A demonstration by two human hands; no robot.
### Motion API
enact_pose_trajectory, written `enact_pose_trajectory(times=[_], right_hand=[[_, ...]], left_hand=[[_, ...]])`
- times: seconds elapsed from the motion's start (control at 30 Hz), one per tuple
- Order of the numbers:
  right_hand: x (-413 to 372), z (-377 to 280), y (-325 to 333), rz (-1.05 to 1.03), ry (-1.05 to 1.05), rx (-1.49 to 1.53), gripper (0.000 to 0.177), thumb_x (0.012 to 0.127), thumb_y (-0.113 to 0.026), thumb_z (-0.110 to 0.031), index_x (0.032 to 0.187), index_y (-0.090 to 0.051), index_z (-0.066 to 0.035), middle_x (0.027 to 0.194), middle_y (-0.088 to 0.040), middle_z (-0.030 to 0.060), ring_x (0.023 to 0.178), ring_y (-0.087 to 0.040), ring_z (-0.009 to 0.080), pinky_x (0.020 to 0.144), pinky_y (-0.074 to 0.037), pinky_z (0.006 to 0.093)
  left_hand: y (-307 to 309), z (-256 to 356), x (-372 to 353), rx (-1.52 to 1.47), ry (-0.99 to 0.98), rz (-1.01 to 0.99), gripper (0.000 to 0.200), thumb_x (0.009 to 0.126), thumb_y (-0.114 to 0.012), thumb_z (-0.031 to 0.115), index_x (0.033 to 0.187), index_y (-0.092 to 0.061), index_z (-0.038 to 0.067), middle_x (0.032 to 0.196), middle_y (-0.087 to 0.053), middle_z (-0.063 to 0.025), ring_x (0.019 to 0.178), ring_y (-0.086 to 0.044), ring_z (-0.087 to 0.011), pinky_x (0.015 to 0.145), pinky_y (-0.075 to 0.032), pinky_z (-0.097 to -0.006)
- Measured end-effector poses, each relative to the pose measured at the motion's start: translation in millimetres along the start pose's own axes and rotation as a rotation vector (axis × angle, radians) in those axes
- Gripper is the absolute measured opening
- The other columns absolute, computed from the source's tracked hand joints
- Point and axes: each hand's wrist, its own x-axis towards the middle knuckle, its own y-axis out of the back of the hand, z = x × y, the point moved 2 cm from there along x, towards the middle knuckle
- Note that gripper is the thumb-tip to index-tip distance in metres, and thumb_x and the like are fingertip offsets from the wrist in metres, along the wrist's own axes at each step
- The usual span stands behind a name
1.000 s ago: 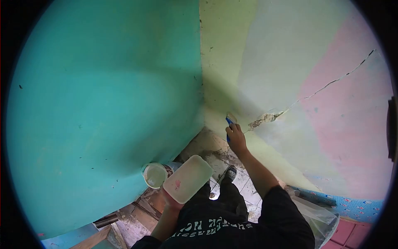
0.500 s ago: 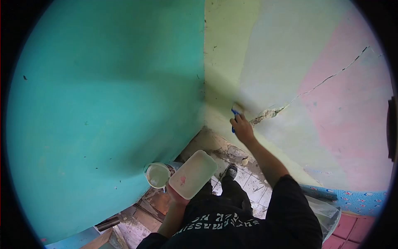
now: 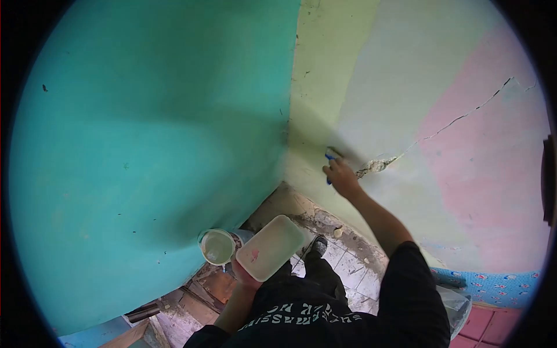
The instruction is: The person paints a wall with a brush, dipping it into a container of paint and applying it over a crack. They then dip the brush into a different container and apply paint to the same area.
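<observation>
My right hand (image 3: 342,176) is closed round the blue handle of a brush (image 3: 332,154), whose light head is against or very near the pale green wall (image 3: 310,165). Just right of the hand, a broken hole (image 3: 380,165) opens in the wall, with a thin crack running up and right from it. Low in front of me, my left hand (image 3: 246,275) grips the near left end of a pale rectangular tub (image 3: 270,247), which holds a small pink patch on its bottom. Beside the tub stands a round bucket (image 3: 217,247) with whitish contents.
A turquoise wall (image 3: 156,145) meets the painted wall at the corner. Rubble and dirty tiles (image 3: 351,269) cover the floor by my feet. Wood pieces (image 3: 136,333) lie at lower left. A clear plastic-covered thing (image 3: 455,310) stands at lower right.
The view has shifted slightly. My right hand still holds the brush near the same place on the wall, and the brush head has tilted a little. The tub remains in my left hand.
</observation>
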Motion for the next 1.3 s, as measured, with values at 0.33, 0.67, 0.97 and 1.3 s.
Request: enact_pose_trajectory(times=[0.33, 0.67, 0.97, 1.3], right_hand=[[-1, -43, 45, 0.081, -0.143, 0.163, 0.027, 0.082, -0.066, -0.001, 0.109, -0.066, -0.006, 0.117, -0.062, 0.0216, 0.107, -0.064, 0.0399, 0.085, -0.056, 0.0503], [54, -17, 154, 0.264, -0.108, -0.013, 0.020, 0.084, -0.064, -0.008, 0.104, -0.066, -0.011, 0.108, -0.059, 0.0160, 0.107, -0.061, 0.0357, 0.083, -0.057, 0.0455], [26, -37, 35, 0.006, -0.143, -0.076, 0.023, 0.081, -0.067, -0.009, 0.104, -0.066, -0.010, 0.108, -0.058, 0.0177, 0.107, -0.058, 0.0375, 0.081, -0.057, 0.0447], [43, -67, 153, 0.358, -0.260, 0.022, 0.031, 0.078, -0.065, 0.000, 0.108, -0.064, -0.008, 0.111, -0.058, 0.0196, 0.103, -0.057, 0.0405, 0.073, -0.057, 0.0467]], left_hand=[[15, -1, -3, -0.018, -0.002, 0.066, 0.088, 0.095, -0.041, 0.073, 0.154, -0.043, 0.007, 0.152, -0.050, -0.0205, 0.130, -0.057, -0.0483, 0.087, -0.058, -0.0698], [-8, 0, 0, 0.084, 0.037, 0.093, 0.076, 0.098, -0.037, 0.058, 0.149, -0.050, 0.004, 0.146, -0.058, -0.0164, 0.133, -0.057, -0.0369, 0.112, -0.047, -0.0529], [6, -4, 8, 0.087, 0.052, 0.119, 0.076, 0.099, -0.039, 0.063, 0.150, -0.050, 0.008, 0.147, -0.057, -0.0131, 0.134, -0.057, -0.0359, 0.113, -0.045, -0.0540], [-6, 2, 6, 0.086, 0.040, 0.095, 0.075, 0.100, -0.036, 0.061, 0.148, -0.051, 0.006, 0.146, -0.058, -0.0155, 0.132, -0.057, -0.0365, 0.112, -0.045, -0.0535]])
